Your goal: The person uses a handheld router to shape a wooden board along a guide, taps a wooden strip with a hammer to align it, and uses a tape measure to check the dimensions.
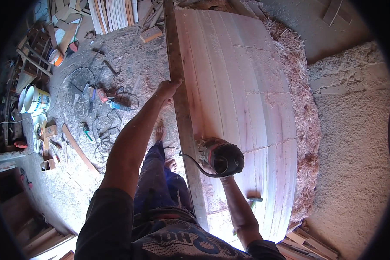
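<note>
A wide panel of joined pale boards [229, 86] lies along my right side, with a dark wooden rail [174, 56] on its near edge. My left hand [169, 89] is closed over that rail, arm stretched forward. Over the panel's near part, my right hand [226, 177] holds a corded power tool [225, 158] with a round black housing and a red band. The tool hides most of this hand's fingers, and its working end is out of sight. A black cord loops below it. Closer to me, a green-handled tool [254, 200] lies on the panel.
Wood shavings [310, 130] pile up along the panel's far side, before a rough wall [355, 130]. On the dusty floor at left lie a blue-and-red power tool [119, 104], tangled cords, a wooden strip [79, 148] and white buckets [37, 99]. Timber pieces [112, 15] stand at the back.
</note>
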`<state>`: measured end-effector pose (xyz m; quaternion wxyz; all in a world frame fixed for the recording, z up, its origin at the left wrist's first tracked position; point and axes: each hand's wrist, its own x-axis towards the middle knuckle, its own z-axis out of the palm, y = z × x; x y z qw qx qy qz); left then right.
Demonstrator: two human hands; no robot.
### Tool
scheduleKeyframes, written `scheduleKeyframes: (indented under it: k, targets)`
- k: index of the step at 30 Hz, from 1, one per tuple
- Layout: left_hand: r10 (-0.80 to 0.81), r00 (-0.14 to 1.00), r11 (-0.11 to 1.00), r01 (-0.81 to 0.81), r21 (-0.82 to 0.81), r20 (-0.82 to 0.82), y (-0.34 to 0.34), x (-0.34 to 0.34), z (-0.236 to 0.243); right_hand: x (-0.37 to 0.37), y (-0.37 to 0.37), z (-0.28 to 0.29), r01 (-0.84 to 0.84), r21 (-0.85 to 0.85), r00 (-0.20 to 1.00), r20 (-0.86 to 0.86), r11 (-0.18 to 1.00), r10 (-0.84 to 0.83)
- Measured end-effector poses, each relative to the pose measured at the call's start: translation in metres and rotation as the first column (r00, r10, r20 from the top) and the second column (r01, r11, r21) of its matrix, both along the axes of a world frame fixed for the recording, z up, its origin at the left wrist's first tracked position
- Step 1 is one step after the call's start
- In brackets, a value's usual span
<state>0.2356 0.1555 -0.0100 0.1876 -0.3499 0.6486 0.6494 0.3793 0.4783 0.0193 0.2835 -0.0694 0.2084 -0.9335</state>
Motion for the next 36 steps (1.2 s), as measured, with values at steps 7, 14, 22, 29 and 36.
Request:
scheduleKeyframes:
  k: [7, 14, 22, 29, 36]
  targets:
    - [-0.011, 1.000, 1.000, 0.010, -0.017, -0.028, 0.002, 0.005, 0.004, 0.005, 0.014, -0.022, 0.126, 0.483, 0.960, -0.280, 0.867, 0.016]
    - [-0.034, 0.999, 0.999, 0.034, -0.031, 0.012, 0.001, 0.005, 0.002, 0.010, 0.015, -0.018, -0.093, -0.007, 0.995, -0.032, 0.996, 0.093]
    - [-0.030, 1.000, 0.998, 0.029, -0.055, -0.009, -0.002, 0.006, 0.006, 0.026, 0.027, -0.036, -0.179, -0.261, 0.981, 0.028, 0.949, 0.193]
    - [-0.067, 0.998, 0.996, 0.067, -0.058, -0.008, -0.001, 0.003, 0.010, 0.033, 0.021, -0.013, 0.035, 0.219, 0.996, -0.090, 0.975, -0.015]
    - [0.049, 0.991, 0.987, -0.067, -0.144, -0.125, 0.004, 0.005, -0.009, 0.035, 0.029, -0.007, -0.008, 0.452, 0.995, 0.091, 0.892, -0.038]
